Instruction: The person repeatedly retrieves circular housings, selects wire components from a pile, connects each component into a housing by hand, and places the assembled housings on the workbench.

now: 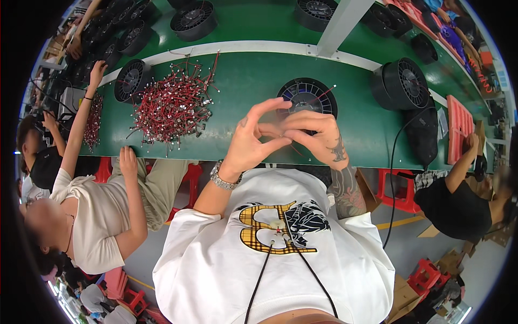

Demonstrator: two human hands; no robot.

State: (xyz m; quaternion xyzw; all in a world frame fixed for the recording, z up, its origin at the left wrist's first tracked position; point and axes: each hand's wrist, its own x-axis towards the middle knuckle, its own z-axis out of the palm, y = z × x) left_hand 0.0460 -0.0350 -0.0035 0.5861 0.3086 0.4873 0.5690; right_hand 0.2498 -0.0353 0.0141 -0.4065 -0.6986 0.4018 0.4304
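Both my hands meet in front of my chest, above the near edge of the green table [248, 81]. My left hand [253, 135] has its index finger arched outward, while its thumb and other fingertips come together at my right fingers. My right hand [314, 136] is pinched, and a thin red wire [297, 149] trails below it. What lies between the fingertips is blurred and small. Just beyond the hands lies a black round slotted housing, like a fan [294, 89], partly covered by them. A red wire with a pale tip [327, 92] sticks out over it.
A heap of red-and-black wires with small connectors [172, 105] lies to the left, beside another black housing [129, 81]. More housings [407, 83] and a black bag [422, 135] are at right. A white post [345, 27] rises behind. Co-workers sit on both sides.
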